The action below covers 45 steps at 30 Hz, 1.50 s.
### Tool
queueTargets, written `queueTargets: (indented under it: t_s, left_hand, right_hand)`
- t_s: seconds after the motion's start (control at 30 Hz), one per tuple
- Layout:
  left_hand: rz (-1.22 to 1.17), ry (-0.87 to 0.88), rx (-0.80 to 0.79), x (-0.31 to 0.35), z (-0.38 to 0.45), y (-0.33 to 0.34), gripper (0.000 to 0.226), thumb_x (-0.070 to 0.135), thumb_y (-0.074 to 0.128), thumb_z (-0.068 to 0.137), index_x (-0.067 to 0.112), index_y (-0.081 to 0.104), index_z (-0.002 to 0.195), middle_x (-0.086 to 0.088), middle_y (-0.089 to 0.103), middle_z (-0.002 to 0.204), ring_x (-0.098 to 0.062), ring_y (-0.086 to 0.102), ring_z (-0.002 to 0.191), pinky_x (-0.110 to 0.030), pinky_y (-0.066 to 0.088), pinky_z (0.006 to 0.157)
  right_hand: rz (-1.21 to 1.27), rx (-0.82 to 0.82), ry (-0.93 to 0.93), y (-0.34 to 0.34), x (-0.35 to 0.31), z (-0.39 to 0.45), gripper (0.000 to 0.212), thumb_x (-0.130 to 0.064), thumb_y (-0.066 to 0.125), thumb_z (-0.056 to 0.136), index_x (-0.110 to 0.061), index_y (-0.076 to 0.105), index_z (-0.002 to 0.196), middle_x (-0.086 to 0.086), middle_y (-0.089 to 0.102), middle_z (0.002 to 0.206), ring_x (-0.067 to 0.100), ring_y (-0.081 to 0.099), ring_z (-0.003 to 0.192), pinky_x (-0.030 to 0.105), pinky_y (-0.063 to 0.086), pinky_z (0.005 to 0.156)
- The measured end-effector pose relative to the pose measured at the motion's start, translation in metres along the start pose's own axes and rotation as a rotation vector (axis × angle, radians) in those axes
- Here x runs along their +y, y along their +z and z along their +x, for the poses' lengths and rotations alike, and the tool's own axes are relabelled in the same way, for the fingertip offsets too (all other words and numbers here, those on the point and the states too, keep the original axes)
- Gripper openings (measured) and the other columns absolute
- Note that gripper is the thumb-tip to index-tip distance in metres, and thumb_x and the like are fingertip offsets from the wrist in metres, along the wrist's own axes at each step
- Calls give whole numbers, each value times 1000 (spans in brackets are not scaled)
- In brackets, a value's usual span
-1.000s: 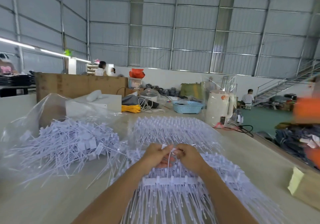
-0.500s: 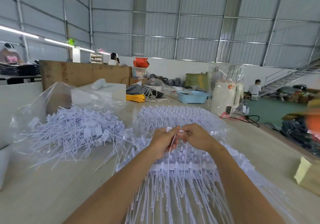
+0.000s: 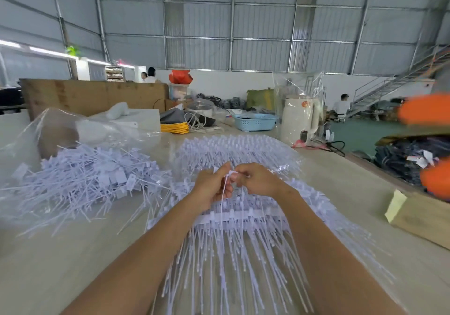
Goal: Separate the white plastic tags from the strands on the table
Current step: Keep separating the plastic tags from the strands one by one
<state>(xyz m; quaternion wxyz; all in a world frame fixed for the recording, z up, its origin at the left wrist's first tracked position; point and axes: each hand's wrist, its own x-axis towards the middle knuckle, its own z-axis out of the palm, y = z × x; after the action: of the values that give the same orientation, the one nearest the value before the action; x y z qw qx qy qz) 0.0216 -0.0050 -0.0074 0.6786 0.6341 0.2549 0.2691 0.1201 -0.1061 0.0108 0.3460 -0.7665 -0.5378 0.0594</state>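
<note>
A big sheaf of joined white plastic tag strands (image 3: 233,246) lies on the table in front of me, fanned toward the near edge. My left hand (image 3: 211,188) and my right hand (image 3: 255,180) meet above its middle. Both pinch one white tag (image 3: 230,173) between fingers and thumbs, and its thin strand hangs down across my left palm. A heap of loose separated tags (image 3: 82,183) lies to the left on clear plastic.
A second stack of strands (image 3: 238,151) sits behind my hands. A clear bag (image 3: 48,129) and white box (image 3: 126,122) stand at the left, a blue basket (image 3: 255,121) and white roll (image 3: 298,117) further back, a wooden block (image 3: 423,219) at the right edge.
Both hands stay together over the strands and have lifted slightly, the tag now held a little higher. The head camera has tilted, shifting the whole scene.
</note>
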Motion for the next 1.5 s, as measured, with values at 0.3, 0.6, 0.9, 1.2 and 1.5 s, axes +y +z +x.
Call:
queueTargets:
  t_s: [0.3, 0.6, 0.9, 1.2, 1.5]
  left_hand:
    - [116, 100, 17, -10, 1, 1, 45, 35, 62, 91, 5, 58, 58, -4, 55, 40, -15, 50, 31, -18, 39, 35]
    - [-14, -213, -108, 14, -6, 0, 38, 19, 54, 94, 11, 45, 58, 4, 40, 30, -4, 31, 21, -10, 20, 25]
    - [-316, 36, -432, 84, -20, -38, 38, 38, 55, 89, 17, 53, 57, 5, 45, 39, -2, 40, 28, -13, 32, 28]
    - [18, -47, -25, 3, 10, -11, 20, 16, 60, 88, -2, 51, 89, -11, 61, 45, -12, 48, 30, -13, 32, 32]
    - [189, -32, -124, -21, -1, -5, 15, 24, 54, 97, 10, 50, 94, -3, 61, 48, -8, 40, 30, -16, 26, 34]
  right_hand:
    - [-22, 95, 10, 10, 7, -15, 37, -15, 55, 93, -21, 48, 58, -7, 44, 55, 17, 45, 60, 15, 31, 53]
    - [-497, 317, -82, 12, 0, -16, 23, -34, 50, 95, -18, 67, 97, 5, 67, 90, 25, 62, 89, 34, 40, 84]
    - [78, 262, 88, -5, 17, -25, 27, -24, 54, 94, -21, 49, 68, -1, 47, 67, 22, 50, 70, 32, 39, 70]
    - [325, 307, 1, -30, -3, -31, 7, -6, 54, 93, -1, 56, 90, 2, 54, 69, 4, 51, 55, 17, 42, 57]
    - [129, 662, 34, -58, 12, -38, 15, -18, 50, 96, -13, 64, 96, 3, 53, 69, 17, 45, 64, 27, 37, 62]
